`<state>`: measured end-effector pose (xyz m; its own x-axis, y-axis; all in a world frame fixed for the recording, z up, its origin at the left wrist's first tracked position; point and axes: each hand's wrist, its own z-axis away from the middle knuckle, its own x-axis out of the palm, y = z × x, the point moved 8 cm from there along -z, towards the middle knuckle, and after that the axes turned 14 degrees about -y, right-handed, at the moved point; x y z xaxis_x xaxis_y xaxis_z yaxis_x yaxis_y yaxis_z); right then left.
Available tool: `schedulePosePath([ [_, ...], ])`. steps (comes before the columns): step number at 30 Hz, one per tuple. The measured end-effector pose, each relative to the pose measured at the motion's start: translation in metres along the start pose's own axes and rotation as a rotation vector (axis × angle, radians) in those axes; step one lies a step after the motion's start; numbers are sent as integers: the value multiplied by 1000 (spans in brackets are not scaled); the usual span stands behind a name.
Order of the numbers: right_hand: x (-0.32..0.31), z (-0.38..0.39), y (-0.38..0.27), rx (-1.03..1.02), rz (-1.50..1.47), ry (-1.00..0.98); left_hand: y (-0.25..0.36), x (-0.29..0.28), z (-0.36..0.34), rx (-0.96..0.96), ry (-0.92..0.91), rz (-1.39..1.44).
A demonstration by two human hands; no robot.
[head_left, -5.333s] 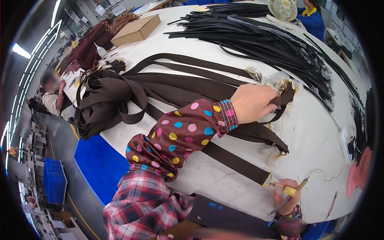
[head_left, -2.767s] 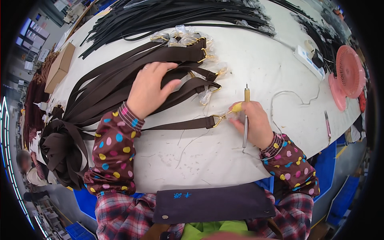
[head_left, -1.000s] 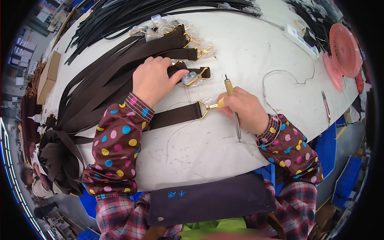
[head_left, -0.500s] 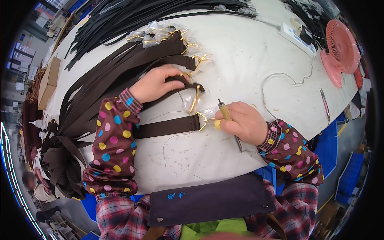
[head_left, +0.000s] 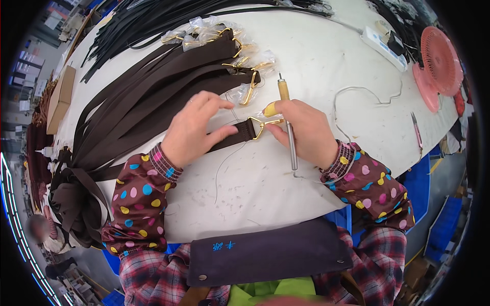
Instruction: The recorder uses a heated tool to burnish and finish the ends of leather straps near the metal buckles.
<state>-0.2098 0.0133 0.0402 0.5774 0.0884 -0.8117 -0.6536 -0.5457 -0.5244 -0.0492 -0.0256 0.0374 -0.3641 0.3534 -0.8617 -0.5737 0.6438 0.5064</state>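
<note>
My right hand [head_left: 310, 133] grips a slim corded pen tool [head_left: 291, 133], like a soldering iron, with its dark tip pointing away from me. A yellow wrap covers that hand's thumb. Its fingertips also touch the gold metal hook [head_left: 261, 127] at the end of a dark brown strap [head_left: 245, 131]. Over this strap hovers my left hand [head_left: 198, 125], thumb and fingers apart, with nothing visible between them. Loose threads trail near the strap's stitched end. Just beyond lies a pile of brown straps [head_left: 168, 84], their gold hooks [head_left: 251, 87] wrapped in clear plastic.
Black straps [head_left: 148, 23] lie across the table's far side. A white power strip [head_left: 383, 48] and a pink fan [head_left: 440, 64] stand far right, near tweezers [head_left: 417, 130]. A thin cord [head_left: 335, 109] curves beside my right arm. Bunched strap ends [head_left: 76, 196] hang at left.
My left hand has left the far strap, which now lies with the pile, and come nearer to the front strap. That strap's hook end has moved away from me; the pen tool stands more upright.
</note>
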Motion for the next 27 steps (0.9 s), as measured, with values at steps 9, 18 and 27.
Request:
schedulePosePath([
  [9,17,2,0,-130,-21,-26,1,27,15,-210,-188,202],
  [18,20,1,9,-128,-146,-61,3,40,-4,-34,-381,305],
  [27,15,-9,9,43,-838,-73,-5,40,-1,-44,-377,433],
])
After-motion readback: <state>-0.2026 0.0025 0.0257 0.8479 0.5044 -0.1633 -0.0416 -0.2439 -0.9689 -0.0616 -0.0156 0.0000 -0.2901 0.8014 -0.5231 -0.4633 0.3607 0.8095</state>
